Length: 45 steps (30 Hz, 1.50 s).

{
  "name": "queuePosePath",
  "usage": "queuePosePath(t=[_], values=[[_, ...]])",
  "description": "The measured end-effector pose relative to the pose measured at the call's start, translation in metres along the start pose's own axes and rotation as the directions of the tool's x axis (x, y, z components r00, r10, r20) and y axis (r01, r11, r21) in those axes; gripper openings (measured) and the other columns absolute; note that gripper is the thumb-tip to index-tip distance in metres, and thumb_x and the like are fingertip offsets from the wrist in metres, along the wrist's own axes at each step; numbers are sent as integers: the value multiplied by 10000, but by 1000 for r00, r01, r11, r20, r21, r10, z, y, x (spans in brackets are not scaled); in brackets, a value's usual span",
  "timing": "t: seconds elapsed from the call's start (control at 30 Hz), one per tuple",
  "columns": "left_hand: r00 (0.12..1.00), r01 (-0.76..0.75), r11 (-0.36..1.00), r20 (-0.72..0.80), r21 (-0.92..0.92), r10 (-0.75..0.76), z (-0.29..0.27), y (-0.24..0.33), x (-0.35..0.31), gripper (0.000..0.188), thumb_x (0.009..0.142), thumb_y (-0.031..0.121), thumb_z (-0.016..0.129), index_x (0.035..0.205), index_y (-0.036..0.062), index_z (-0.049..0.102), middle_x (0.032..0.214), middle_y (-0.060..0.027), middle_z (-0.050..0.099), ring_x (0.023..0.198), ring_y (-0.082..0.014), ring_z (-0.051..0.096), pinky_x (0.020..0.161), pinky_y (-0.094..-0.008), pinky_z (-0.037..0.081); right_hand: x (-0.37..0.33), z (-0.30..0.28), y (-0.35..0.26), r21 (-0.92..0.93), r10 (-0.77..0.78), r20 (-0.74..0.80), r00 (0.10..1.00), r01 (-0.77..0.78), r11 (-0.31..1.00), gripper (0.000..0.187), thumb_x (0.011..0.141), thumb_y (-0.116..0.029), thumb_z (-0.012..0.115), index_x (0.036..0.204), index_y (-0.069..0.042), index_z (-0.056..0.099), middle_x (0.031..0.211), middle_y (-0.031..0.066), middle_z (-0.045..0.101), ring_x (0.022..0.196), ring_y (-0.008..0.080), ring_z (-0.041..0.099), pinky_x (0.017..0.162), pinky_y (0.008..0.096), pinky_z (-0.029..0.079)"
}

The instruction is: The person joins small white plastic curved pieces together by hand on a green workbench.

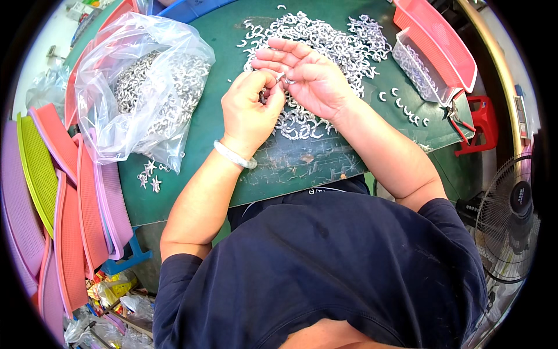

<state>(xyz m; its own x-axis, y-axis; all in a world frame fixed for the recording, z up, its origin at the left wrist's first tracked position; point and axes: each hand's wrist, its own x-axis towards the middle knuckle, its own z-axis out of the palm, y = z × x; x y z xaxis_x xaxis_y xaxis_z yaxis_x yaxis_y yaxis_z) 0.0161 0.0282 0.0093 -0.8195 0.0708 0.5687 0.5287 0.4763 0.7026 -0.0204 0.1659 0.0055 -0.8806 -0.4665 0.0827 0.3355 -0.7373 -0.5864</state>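
Observation:
My left hand (253,107), with a pale bangle (235,155) at the wrist, is closed in a pinch at the fingertips of the other hand. Beside it my right hand (317,78) is turned palm up, its long fingers stretched out and its thumb bent in. A small silver crescent-shaped metal piece (289,81) shows at the thumb, where both hands meet; its detail is too small to make out. Under and beyond the hands spreads a heap of silver crescent pieces (302,35), partly hidden by my fingers.
A clear plastic bag (102,87) of small silver pieces stands left on the green table (226,23). Star-shaped pieces (150,168) lie near it. At right are a clear box (430,93), a pink basket (447,52), pliers (455,116) and a fan (505,221). Coloured baskets (70,244) stack at left.

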Motion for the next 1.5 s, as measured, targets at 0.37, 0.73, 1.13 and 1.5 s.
queuePosePath(t=[0.37, 0.73, 1.13, 1.5], values=[[997, 70, 996, -37, -53, -72, 2, -2, -2, 94, 713, 17, 656, 791, 9, 605, 736, -47, 592, 633, -84, 530, 570, -210, 425, 2, -8, 2, -67, -60, 52, 997, 63, 996, 415, 796, 45, 524, 1197, -6, 432, 1145, 153, 509, 1084, 259, 493, 952, 359, 387], [982, 136, 968, -101, -209, -160, 11, -8, -3, 101, 708, 75, 677, 760, 8, 623, 702, -75, 602, 602, -132, 552, 552, -243, 432, 2, -2, 0, -45, -75, -87, 993, 71, 996, 380, 740, 100, 562, 1098, 3, 480, 1044, 158, 546, 997, 268, 547, 860, 347, 466], [853, 509, 702, 188, -497, -486, 3, -11, -5, 116, 785, 75, 639, 872, 4, 609, 612, 47, 522, 454, 8, 382, 395, -138, 270, -59, -28, -161, -823, -725, -157, 671, 316, 471, 358, 742, 148, 479, 1084, 42, 486, 1047, 149, 556, 978, 229, 568, 820, 292, 477], [586, 794, 91, 719, -601, -373, -12, 5, 3, 177, 857, 95, 484, 995, -8, 529, 759, -37, 508, 579, -67, 449, 411, -140, 316, -34, -14, -110, -143, -353, -202, 913, 330, 933, 447, 683, 174, 356, 1108, 67, 444, 1165, 267, 437, 1122, 406, 424, 987, 468, 351]])
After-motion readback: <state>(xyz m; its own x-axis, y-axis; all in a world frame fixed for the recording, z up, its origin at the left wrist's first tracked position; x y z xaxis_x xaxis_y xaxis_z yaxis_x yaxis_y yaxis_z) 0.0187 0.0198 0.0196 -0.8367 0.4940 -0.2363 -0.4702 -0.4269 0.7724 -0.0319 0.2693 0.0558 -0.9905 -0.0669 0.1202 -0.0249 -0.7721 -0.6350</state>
